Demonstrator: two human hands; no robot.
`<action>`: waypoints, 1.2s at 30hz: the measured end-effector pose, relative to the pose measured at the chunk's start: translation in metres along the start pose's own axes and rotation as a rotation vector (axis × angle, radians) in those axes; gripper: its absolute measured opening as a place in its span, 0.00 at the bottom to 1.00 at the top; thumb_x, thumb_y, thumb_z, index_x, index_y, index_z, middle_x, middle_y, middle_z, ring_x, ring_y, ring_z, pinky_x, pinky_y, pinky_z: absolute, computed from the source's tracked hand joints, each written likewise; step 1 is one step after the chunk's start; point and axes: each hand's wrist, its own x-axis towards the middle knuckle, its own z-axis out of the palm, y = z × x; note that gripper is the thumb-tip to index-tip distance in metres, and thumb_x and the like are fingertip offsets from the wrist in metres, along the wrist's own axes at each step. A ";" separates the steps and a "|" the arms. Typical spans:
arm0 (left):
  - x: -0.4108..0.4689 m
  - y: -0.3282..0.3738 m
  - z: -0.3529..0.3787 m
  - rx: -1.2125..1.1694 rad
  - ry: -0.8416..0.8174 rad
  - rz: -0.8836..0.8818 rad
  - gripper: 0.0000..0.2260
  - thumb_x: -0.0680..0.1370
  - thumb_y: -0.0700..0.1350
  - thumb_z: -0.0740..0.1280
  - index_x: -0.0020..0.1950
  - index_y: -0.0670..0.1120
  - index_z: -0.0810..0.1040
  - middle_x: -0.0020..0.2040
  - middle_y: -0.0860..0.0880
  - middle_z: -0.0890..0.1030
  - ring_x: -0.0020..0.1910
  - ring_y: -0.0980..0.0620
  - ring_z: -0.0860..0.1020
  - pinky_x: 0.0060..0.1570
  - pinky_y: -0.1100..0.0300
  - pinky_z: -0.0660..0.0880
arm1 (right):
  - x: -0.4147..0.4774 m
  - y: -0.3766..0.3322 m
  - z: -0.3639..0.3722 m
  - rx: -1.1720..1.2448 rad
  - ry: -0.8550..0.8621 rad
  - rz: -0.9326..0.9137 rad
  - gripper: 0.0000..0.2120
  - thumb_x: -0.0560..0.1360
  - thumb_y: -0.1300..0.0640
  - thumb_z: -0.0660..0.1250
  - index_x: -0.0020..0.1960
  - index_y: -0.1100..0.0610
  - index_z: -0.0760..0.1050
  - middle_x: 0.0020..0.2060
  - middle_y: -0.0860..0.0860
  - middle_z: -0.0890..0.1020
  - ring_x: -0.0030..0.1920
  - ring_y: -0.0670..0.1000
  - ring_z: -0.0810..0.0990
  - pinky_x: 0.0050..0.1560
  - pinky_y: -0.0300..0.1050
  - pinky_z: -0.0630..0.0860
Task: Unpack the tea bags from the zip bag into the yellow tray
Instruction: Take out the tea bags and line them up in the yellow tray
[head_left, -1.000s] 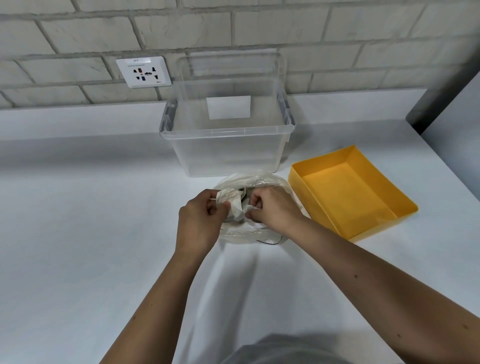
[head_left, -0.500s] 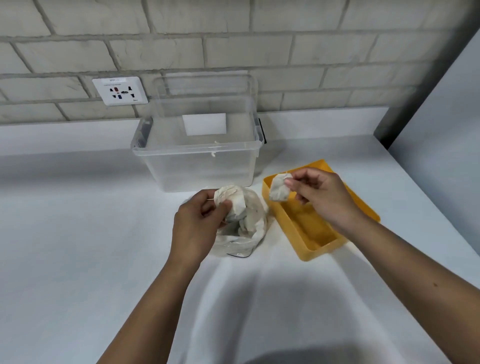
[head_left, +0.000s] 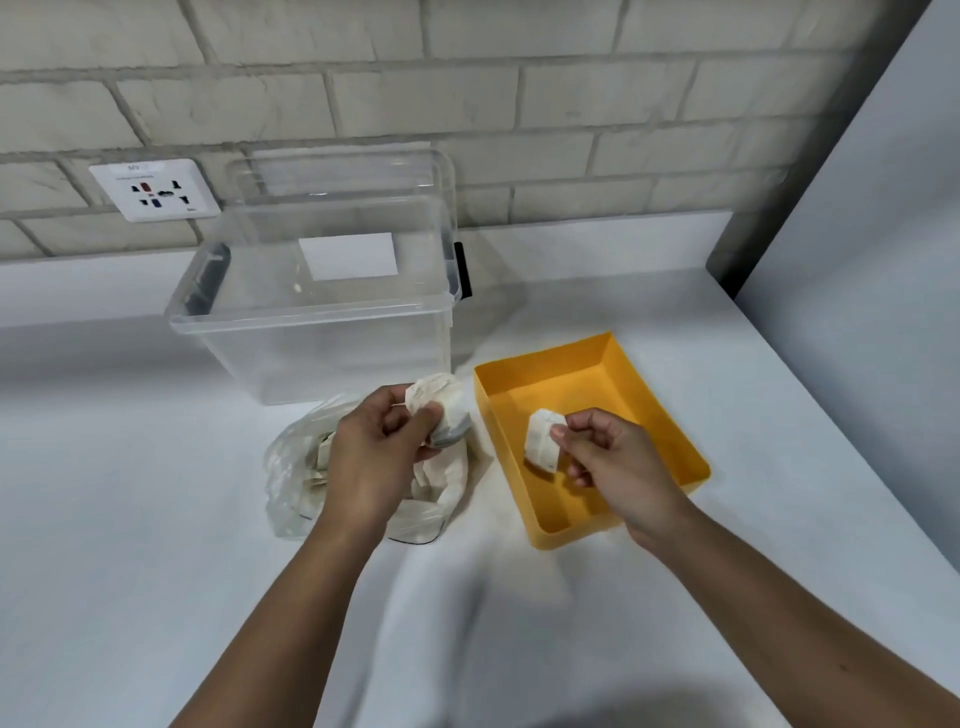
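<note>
Behind the left hand and off to its left, a wall socket (head_left: 156, 189) sits in the brick wall. Directly beyond that hand stands a clear bin (head_left: 311, 332), open-topped, on the white tabletop (head_left: 156, 571).

The zip bag (head_left: 288, 483) lies under and around the left hand (head_left: 374, 457), slumped on the tabletop, with pale tea bags (head_left: 322, 465) showing through the film on the hand's left side. The left hand is curled, thumb against fingers, gripping the zip bag's bunched white upper end. Whether it pinches film alone or also the contents cannot be determined. Compared with half a second ago, this grip and position are unchanged.

The yellow tray (head_left: 587, 382) lies to the right of the left hand, close beside the zip bag. It holds nothing except what the right hand carries into it.

A single tea bag (head_left: 541, 441) hangs at the tips of the right hand (head_left: 618, 467), pinched between thumb and forefinger, the other fingers loosely curled behind. Half a second ago this hand held the tea bag above the tray's near-left rim. It has since descended, and the tea bag is now inside the tray walls, low over the floor. Contact with the floor cannot be confirmed.
</note>
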 end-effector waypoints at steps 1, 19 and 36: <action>0.000 0.001 -0.001 -0.007 0.000 -0.005 0.03 0.78 0.38 0.70 0.50 0.45 0.81 0.44 0.34 0.83 0.48 0.38 0.84 0.44 0.57 0.82 | -0.003 0.001 0.003 0.008 -0.001 0.007 0.05 0.76 0.57 0.70 0.48 0.59 0.79 0.32 0.50 0.79 0.29 0.44 0.74 0.32 0.39 0.74; 0.002 -0.005 0.005 -0.014 -0.061 0.000 0.06 0.78 0.38 0.69 0.52 0.47 0.82 0.42 0.48 0.87 0.43 0.51 0.86 0.44 0.60 0.81 | 0.116 0.017 0.016 -0.354 0.049 -0.168 0.03 0.76 0.56 0.70 0.47 0.56 0.79 0.35 0.53 0.83 0.28 0.48 0.77 0.38 0.45 0.76; 0.003 -0.005 0.002 -0.040 -0.069 -0.035 0.05 0.78 0.37 0.69 0.52 0.45 0.82 0.42 0.48 0.87 0.40 0.48 0.85 0.37 0.65 0.80 | 0.086 0.030 0.007 -0.427 -0.221 -0.271 0.05 0.77 0.57 0.69 0.50 0.58 0.79 0.38 0.53 0.83 0.33 0.47 0.78 0.39 0.50 0.79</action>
